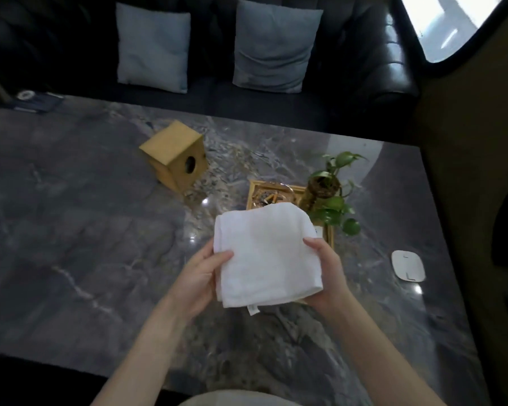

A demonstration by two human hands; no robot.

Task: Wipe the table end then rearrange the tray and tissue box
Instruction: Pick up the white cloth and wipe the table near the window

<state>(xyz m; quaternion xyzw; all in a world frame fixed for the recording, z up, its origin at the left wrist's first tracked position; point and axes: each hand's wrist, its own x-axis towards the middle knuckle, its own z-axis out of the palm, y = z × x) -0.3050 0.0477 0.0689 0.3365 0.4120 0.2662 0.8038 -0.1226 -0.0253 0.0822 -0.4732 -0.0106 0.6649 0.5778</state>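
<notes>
A folded white towel (264,256) is held above the grey marble table (85,230). My left hand (201,272) grips its left edge and my right hand (326,271) grips its right edge. Behind the towel a gold-framed tray (257,189) lies on the table, mostly hidden by the cloth; it holds a potted green plant (329,194) and some small items. A tan cube-shaped tissue box (175,155) lies tipped on its side to the left of the tray, its round hole facing me.
A small white rounded device (408,265) lies near the table's right end. A dark booklet (35,102) sits at the far left corner. Beyond the table is a black leather sofa (379,68) with two grey cushions.
</notes>
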